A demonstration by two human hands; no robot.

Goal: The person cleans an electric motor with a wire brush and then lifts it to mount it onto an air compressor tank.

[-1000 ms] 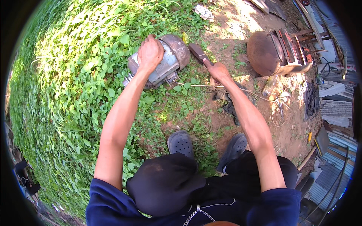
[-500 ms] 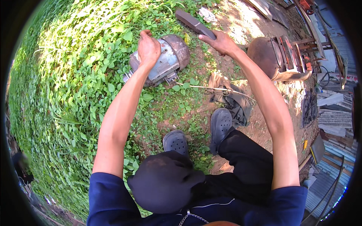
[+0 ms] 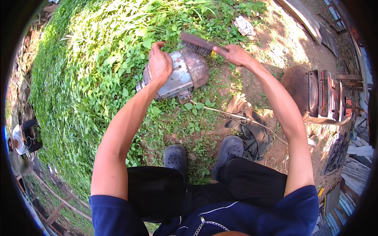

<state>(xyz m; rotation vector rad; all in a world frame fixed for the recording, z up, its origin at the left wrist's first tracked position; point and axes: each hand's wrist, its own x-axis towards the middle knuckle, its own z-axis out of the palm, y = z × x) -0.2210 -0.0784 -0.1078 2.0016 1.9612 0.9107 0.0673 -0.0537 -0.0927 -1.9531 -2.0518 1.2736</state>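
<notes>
A rounded electric motor (image 3: 179, 80) with a worn blue-grey finned body and a rusty end cap lies on its side among low green plants. My left hand (image 3: 160, 66) is over the motor's left part, fingers loosely bent and apart, seemingly resting on it; its palm side is hidden. In my right hand (image 3: 237, 55) is a wire brush (image 3: 199, 40), gripped by its handle end. The brush slants up to the left, its dark bristles facing down close above the rusty cap. Whether they touch the metal I cannot tell.
A rusty rounded machine (image 3: 297, 88) stands at right. Crumpled dark cloth (image 3: 252, 133) and a thin stick (image 3: 222, 112) lie ahead of my grey clogs (image 3: 175, 159). White crumpled material (image 3: 244, 26) lies at the far side. Another person (image 3: 23, 137) is at far left.
The brush has moved left, bringing its bristles closer over the motor's rusty cap. My left hand stays by the motor. The view has shifted, and the dark rounded shape low in the middle is gone.
</notes>
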